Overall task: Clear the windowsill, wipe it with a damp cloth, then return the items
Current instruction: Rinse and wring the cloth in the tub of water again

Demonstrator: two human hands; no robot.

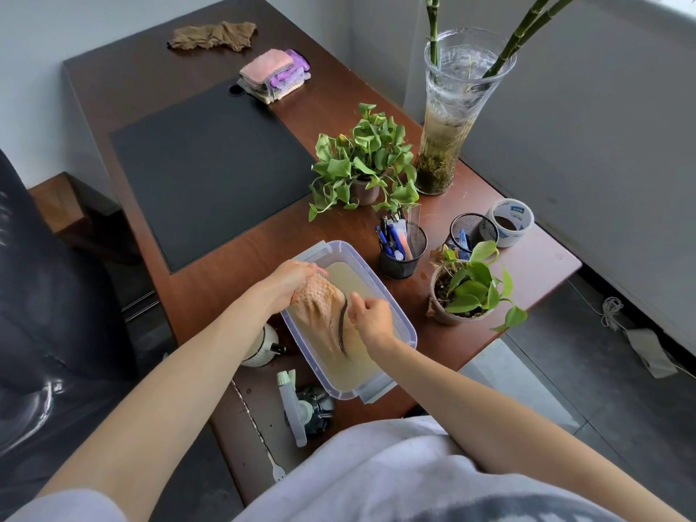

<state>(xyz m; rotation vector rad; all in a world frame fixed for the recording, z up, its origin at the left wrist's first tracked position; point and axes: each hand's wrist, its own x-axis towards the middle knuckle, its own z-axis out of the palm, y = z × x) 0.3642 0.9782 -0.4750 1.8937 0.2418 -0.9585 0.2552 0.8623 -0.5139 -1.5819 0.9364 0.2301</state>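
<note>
Cloth [321, 310] hangs from left hand [292, 282], beside right hand [371, 319].

A brown desk [320, 103] runs from upper left to lower right. On it lie a black mat [211, 171] at centre left, a crumpled rag [212, 35] and folded cloths [273, 75] at the top, and a pothos [367, 163] beside a glass vase [450, 118]. Below these stand a pen cup [403, 254], a second cup [472, 231], tape [514, 235] and a small pothos [467, 292]. A tub [339, 246] of water sits at centre, with a spray bottle [301, 405] on its side just below.
</note>
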